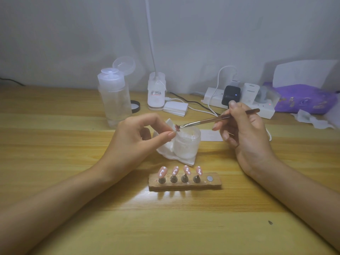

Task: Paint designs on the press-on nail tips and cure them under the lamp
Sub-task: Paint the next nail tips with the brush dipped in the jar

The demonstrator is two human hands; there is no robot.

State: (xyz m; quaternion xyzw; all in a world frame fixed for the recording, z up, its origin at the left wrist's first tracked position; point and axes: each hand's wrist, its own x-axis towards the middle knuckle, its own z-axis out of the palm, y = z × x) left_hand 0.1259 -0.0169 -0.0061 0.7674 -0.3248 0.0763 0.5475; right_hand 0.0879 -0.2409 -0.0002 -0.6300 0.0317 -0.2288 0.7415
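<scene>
L hand sits mid-table, thumb + index pinching a corner of the crumpled white tissue right at the bristle end of the thin brown-handled brush; other fingers loosely curled. R hand grips the brush handle pen-style, tip over the small frosted glass jar. The tissue wraps the jar's L side and runs under it. Jar contents look whitish, can't tell what.

Just in front of the jar: flat wooden holder block w/ four pink nail tips with white squiggles and dots upright on dark pegs, plus one bare round metal disc at the R end.

Open wood of the light wooden table runs from the block to the frame bottom, between both forearms, and out to the L edge.

Back edge along the wall is crowded: clear plastic bottle with flip cap up, fill level unclear; white gooseneck lamp base; white power strip with chargers; purple pouch far R.
</scene>
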